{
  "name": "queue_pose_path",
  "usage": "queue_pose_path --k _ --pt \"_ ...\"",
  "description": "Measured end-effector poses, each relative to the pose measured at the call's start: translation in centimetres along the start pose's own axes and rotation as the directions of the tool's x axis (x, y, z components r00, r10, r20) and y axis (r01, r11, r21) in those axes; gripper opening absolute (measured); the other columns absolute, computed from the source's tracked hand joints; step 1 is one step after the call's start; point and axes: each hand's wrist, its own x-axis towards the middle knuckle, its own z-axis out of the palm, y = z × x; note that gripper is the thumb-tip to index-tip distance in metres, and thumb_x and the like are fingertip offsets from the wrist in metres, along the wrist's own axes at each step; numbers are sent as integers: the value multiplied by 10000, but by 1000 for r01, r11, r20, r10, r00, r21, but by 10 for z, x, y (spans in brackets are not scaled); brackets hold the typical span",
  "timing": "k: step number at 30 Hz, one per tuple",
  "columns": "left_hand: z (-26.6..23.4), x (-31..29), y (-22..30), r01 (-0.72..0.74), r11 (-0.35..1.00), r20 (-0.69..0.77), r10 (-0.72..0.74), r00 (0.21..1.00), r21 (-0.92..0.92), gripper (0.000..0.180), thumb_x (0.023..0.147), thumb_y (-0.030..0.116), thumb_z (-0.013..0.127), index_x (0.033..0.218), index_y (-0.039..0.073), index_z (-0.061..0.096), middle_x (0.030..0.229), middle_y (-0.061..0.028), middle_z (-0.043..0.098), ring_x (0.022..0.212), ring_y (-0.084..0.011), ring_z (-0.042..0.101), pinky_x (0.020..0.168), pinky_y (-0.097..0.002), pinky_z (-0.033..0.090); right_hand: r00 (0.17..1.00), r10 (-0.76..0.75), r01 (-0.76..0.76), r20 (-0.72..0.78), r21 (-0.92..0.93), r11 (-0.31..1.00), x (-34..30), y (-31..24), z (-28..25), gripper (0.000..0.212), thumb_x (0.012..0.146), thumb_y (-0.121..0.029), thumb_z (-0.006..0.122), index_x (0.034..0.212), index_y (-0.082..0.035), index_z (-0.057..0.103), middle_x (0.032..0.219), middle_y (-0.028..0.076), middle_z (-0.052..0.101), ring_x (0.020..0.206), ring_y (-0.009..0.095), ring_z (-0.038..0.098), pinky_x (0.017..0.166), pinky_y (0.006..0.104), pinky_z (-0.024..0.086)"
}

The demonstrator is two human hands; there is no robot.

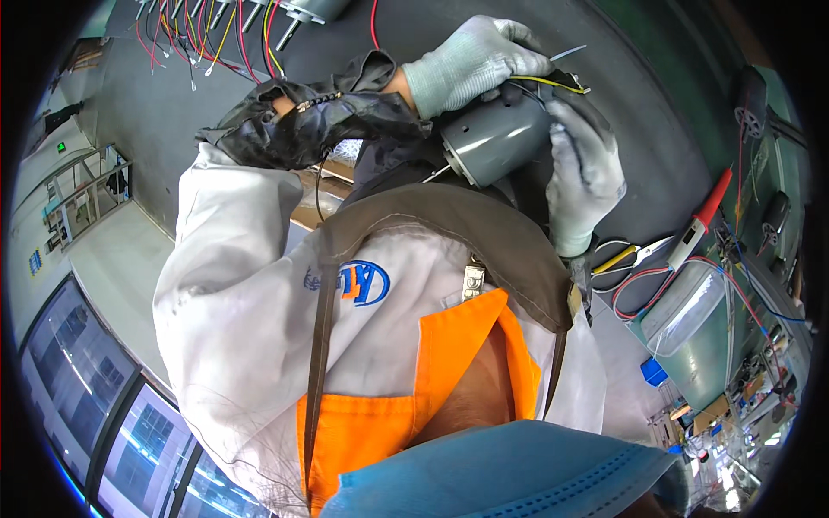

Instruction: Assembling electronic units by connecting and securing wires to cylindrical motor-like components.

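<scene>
A grey cylindrical motor (499, 142) lies tilted close to my body, its thin shaft pointing to the lower left. My left hand (484, 67), in a pale knitted glove, is above the motor with its fingers pinched together. From its fingertips sticks out a thin pale strip (568, 53) that looks like a cable tie. A yellow wire (548, 82) with a metal end runs just below these fingers. At the motor's right end, my gloved right hand (585, 168) has its fingers bent against the casing. Part of its grip is in shadow.
Several motors with loose coloured wires (211, 39) stand at the far left of the dark tabletop (345, 34). To the right lie yellow-handled scissors (635, 255), a red-and-white tool (704, 216) with a cable, and a clear plastic case (686, 306).
</scene>
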Motion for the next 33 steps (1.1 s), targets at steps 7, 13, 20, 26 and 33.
queue_pose_path --k 7,13,20,26,33 --pt "12 -8 6 -18 996 8 19 1000 -86 352 945 256 752 1158 -15 680 840 -1 695 583 1 573 487 -156 431 697 711 -549 95 709 443 23 -5 -13 290 951 2 622 1228 86 639 900 102 713 647 75 603 524 205 439" --pt "17 3 -11 -149 970 15 149 989 194 337 939 228 763 1154 -23 696 857 -20 707 616 -3 581 544 -173 487 693 720 -422 -44 785 453 25 -2 -7 379 952 28 582 1321 108 558 817 91 674 591 77 550 511 215 426" --pt "21 0 -2 -224 891 35 229 973 394 254 946 190 742 1103 -9 733 908 -32 739 788 -42 645 705 -222 549 702 712 -473 -16 738 482 25 -3 -12 430 974 14 553 1397 81 510 812 40 649 602 26 503 496 169 382" --pt "39 16 -4 -354 878 95 342 935 322 260 949 191 734 1123 -2 728 912 -35 744 801 -40 647 717 -218 549 635 714 -724 293 549 419 44 7 -51 369 954 -18 580 1303 102 588 797 63 676 530 28 511 447 189 373" --pt "57 7 8 -299 845 60 305 950 443 295 913 176 723 1154 7 713 902 -60 745 723 -57 648 654 -245 550 847 531 -526 -33 103 844 28 13 -41 222 929 -51 657 1125 21 730 791 17 672 619 73 603 555 246 482"
